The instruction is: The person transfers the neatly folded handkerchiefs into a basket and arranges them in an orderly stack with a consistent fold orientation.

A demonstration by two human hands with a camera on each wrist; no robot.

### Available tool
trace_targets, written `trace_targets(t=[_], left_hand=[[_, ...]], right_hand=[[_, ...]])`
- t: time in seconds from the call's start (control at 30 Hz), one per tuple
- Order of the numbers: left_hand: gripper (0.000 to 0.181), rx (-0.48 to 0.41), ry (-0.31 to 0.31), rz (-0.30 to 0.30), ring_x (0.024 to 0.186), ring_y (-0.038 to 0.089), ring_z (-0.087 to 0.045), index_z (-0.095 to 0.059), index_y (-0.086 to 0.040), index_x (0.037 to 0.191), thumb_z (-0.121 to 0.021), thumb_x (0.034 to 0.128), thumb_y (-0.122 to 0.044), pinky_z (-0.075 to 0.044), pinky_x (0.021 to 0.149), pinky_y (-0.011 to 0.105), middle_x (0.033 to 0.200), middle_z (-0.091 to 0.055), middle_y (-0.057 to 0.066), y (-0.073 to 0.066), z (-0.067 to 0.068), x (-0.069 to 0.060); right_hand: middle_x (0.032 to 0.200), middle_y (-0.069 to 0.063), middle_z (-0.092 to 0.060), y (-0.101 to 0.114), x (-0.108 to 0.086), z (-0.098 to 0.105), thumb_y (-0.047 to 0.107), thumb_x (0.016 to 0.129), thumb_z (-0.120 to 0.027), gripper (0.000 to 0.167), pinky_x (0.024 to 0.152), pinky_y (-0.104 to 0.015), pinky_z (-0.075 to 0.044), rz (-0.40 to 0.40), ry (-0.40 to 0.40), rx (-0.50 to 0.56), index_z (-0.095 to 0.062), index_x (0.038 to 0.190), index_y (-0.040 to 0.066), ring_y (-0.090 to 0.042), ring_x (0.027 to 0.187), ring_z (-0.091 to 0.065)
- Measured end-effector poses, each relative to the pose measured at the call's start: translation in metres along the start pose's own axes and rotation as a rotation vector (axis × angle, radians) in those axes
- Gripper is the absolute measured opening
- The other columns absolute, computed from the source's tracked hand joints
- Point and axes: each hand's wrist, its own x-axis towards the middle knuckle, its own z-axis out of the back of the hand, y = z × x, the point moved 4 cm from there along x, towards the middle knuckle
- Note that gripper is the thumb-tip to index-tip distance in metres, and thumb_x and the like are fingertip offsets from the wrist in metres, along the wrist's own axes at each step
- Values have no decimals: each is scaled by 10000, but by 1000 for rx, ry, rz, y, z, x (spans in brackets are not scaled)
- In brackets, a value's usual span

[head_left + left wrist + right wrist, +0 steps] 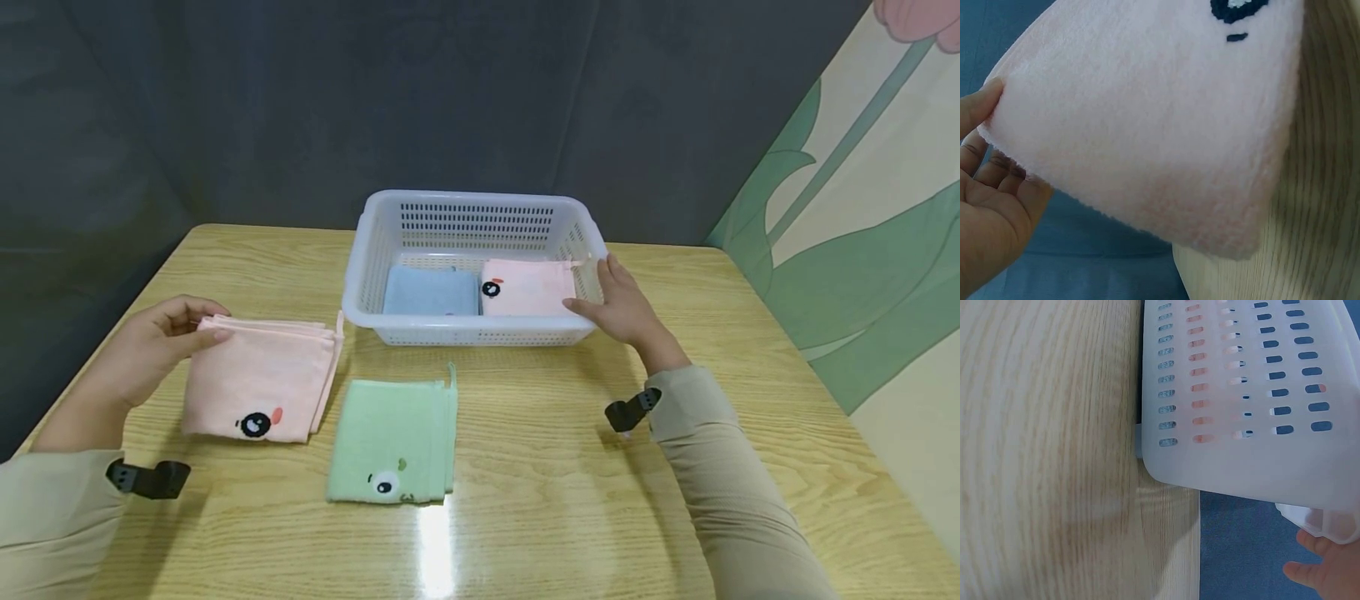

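My left hand pinches the upper left corner of a folded pink towel, thumb on the near face. The towel bears an embroidered black eye and hangs tilted above the table; in the left wrist view the pink towel fills much of the picture. My right hand holds the right rim of a white plastic basket, thumb over the inside and fingers outside. Inside the basket, a folded blue towel lies left of another pink towel. A folded green towel lies on the table before the basket.
The wooden table runs back to a dark curtain. At the right stands a wall painted with leaves and a flower. The basket's slotted side shows close up in the right wrist view.
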Motion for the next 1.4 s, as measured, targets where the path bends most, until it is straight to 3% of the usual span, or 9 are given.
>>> trace_targets(t=[0.5, 0.6, 0.7, 0.8, 0.9, 1.0, 1.13, 1.27, 1.4], left_hand=[[135, 86, -51, -16, 684, 74, -444, -581, -181, 956, -582, 827, -140, -359, 594, 147, 803, -513, -91, -7, 5, -1], [183, 58, -39, -48, 694, 91, -466, -581, -135, 1005, -586, 822, -121, -376, 588, 152, 836, -532, -39, 18, 12, 9], [275, 55, -40, -77, 724, 135, -491, -563, -95, 1081, -600, 813, -146, -405, 594, 172, 904, -537, 42, 64, 25, 27], [348, 87, -79, -90, 743, 182, -499, -555, -107, 1127, -617, 797, -198, -426, 594, 210, 948, -534, 93, 105, 35, 42], [361, 100, -100, -101, 748, 222, -497, -553, -120, 1136, -620, 793, -211, -432, 593, 238, 957, -532, 129, 124, 41, 50], [356, 91, -116, -106, 739, 233, -497, -560, -114, 1129, -625, 789, -195, -431, 582, 248, 946, -537, 145, 127, 44, 52], [338, 74, -105, -135, 712, 198, -505, -562, -84, 1119, -620, 794, -157, -428, 560, 236, 922, -551, 119, 110, 45, 48], [267, 41, -82, -142, 689, 144, -507, -566, -46, 1076, -590, 814, -92, -419, 555, 191, 884, -558, 51, 51, 33, 29], [174, 52, -111, -124, 676, 71, -500, -584, -96, 993, -570, 823, -62, -404, 562, 143, 857, -543, -66, -13, 18, 9]], right_hand=[[1414, -187, 73, 1, 0, 0, 516, 811, -467, 909, 977, -531, -51, 7, 1, -5, 5, 1363, -31, -353, 1273, 31], [1414, -190, 68, 1, 0, 0, 514, 811, -469, 910, 980, -526, -53, 12, -1, -9, 0, 1361, -38, -355, 1273, 27], [1415, -188, 67, 1, 0, 0, 515, 810, -470, 911, 980, -527, -52, 11, -1, -8, 0, 1361, -36, -351, 1273, 30], [1415, -190, 62, 0, 1, 0, 516, 809, -470, 911, 978, -530, -54, 10, -2, -7, 1, 1363, -34, -350, 1274, 30], [1415, -188, 65, 0, 1, 0, 515, 810, -470, 910, 977, -531, -55, 9, 0, -6, 2, 1362, -33, -351, 1274, 29], [1414, -188, 69, 0, 1, 0, 513, 810, -470, 910, 977, -532, -56, 9, 1, -5, 4, 1362, -35, -353, 1273, 29], [1412, -195, 69, 1, 1, 0, 509, 812, -470, 909, 978, -529, -56, 12, 1, -5, 3, 1360, -40, -355, 1272, 30], [1411, -193, 74, 1, 0, 0, 506, 814, -469, 904, 978, -529, -54, 12, 1, -4, 5, 1361, -37, -357, 1272, 30], [1412, -183, 83, 1, 0, 0, 506, 815, -468, 902, 976, -533, -52, 13, -1, 1, 11, 1363, -28, -357, 1271, 32]])
